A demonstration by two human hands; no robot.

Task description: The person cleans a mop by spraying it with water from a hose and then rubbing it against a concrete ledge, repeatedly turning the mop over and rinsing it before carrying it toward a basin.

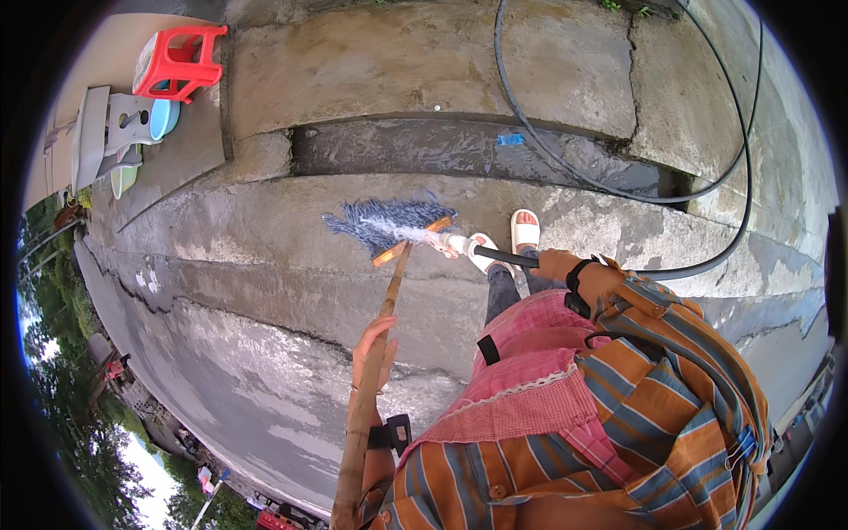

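Observation:
My left hand [375, 354] is closed around the wooden handle [366, 411] of a mop. Blue-and-white mop strands [384, 222] lie spread on the wet concrete at the far end of that handle, beside its orange-brown wooden head piece [389, 254]. In my right hand [556, 265] is a black hose [507, 257] with a white fitting [457, 243] at its end. Water runs from the fitting onto the strands. The fitting's tip is just right of the mop head, above my feet in white slippers [525, 232].
Beyond the mop, a sunken channel [397, 146] holds water and a small blue piece [510, 140]. The hose [747, 172] loops over the channel on the right. A red plastic stool [179, 63], a blue basin [164, 119] and a green basin [124, 179] stand upper left.

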